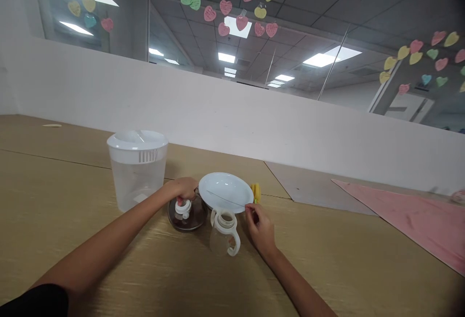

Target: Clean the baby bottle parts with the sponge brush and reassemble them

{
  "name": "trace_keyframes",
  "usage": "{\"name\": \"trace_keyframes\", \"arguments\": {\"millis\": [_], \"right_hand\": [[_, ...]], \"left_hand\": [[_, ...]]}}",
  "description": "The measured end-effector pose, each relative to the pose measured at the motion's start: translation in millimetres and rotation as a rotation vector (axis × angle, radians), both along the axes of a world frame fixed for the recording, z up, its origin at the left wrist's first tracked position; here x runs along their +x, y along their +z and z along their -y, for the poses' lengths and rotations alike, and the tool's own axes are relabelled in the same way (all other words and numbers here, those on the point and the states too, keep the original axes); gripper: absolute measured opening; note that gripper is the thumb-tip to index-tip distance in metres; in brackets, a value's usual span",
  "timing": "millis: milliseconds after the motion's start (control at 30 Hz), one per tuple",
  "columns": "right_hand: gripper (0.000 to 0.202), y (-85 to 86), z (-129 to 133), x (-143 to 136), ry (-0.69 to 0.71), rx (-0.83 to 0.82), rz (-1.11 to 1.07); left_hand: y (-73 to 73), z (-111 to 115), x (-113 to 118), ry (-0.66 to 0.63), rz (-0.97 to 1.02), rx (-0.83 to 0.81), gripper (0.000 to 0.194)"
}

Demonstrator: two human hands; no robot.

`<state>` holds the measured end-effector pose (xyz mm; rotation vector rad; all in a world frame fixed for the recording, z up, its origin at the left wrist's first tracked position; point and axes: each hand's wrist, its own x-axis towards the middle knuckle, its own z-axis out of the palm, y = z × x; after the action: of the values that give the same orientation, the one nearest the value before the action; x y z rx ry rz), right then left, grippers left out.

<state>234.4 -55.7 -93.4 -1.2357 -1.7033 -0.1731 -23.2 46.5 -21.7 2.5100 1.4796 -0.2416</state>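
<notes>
My left hand [187, 188] reaches down with curled fingers, its fingertips on a white bottle cap [183, 207] over a dark round lid or pan [192, 220]. Between the fingers of my right hand [261, 227] is the end of a thin rod [227, 200], possibly a straw brush, which crosses above a white bowl [225, 184]. In front of the bowl, a clear baby bottle [220, 240] with white side handles stands uncapped. Part of the dark lid or pan is hidden behind the cap and my left hand.
A translucent bucket with a white lid [138, 176] stands to the left, beside my left forearm. Something yellow [256, 192] shows behind the bowl's right edge. A pink sheet [410, 215] lies at the right, and a white wall [218, 118] runs along the back.
</notes>
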Motion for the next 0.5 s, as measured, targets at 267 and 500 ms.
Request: {"name": "trace_keyframes", "arguments": {"millis": [267,500], "right_hand": [[0.023,0.0,-0.4,0.2,-0.001,0.005,0.002],[0.023,-0.5,-0.8,0.1,-0.006,0.007,0.0]], "left_hand": [[-2.6,-2.3,2.0,0.018,0.001,0.009,0.02],[6.1,9.6,7.4,0.028,-0.022,0.046,0.024]]}}
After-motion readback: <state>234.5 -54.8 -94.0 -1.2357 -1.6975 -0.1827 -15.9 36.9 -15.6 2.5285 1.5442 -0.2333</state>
